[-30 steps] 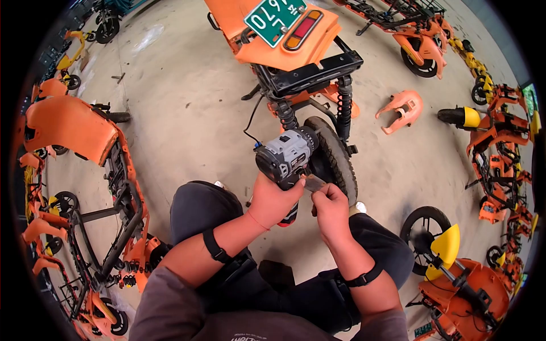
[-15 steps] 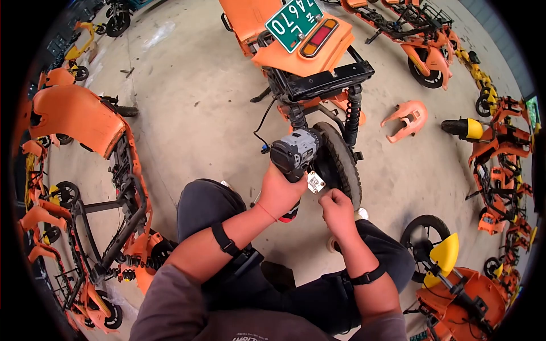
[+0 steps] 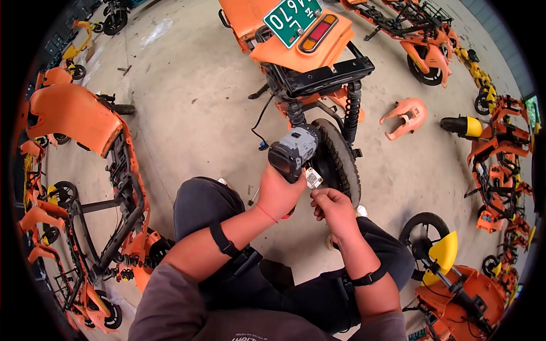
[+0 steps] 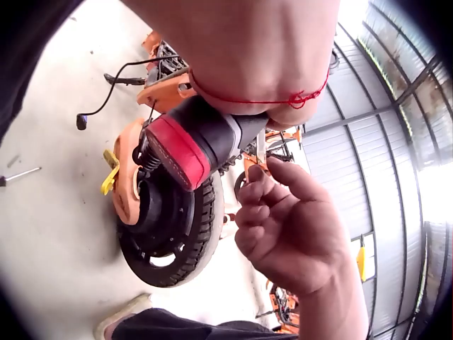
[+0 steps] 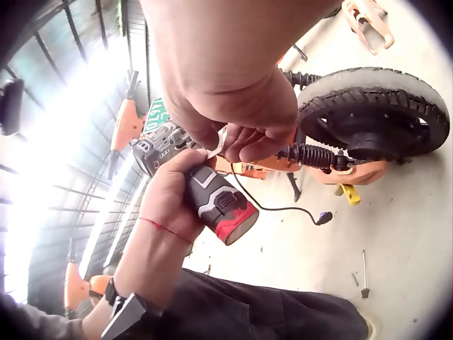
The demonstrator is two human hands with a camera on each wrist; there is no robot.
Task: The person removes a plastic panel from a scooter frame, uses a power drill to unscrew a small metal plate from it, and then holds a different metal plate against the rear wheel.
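Observation:
In the head view my left hand grips a grey and black cordless drill by its handle. The red-ended battery sticks out below that hand in the left wrist view. A small white plate with a printed code sits beside the left thumb, under the drill body. My right hand has its fingers curled, thumb and forefinger pinching at the plate's lower corner. Just beyond the drill's chuck stands the rear wheel of an orange scooter.
A loose black cable hangs left of the wheel. An orange fender piece lies on the floor to the right. Stripped orange scooter frames stand at left, and a yellow-fendered wheel at right. A screwdriver lies on the floor.
The right hand let go of the plate, drew back, then came in again to its lower corner. The plate turned its white coded face up. The left hand keeps the drill by the wheel.

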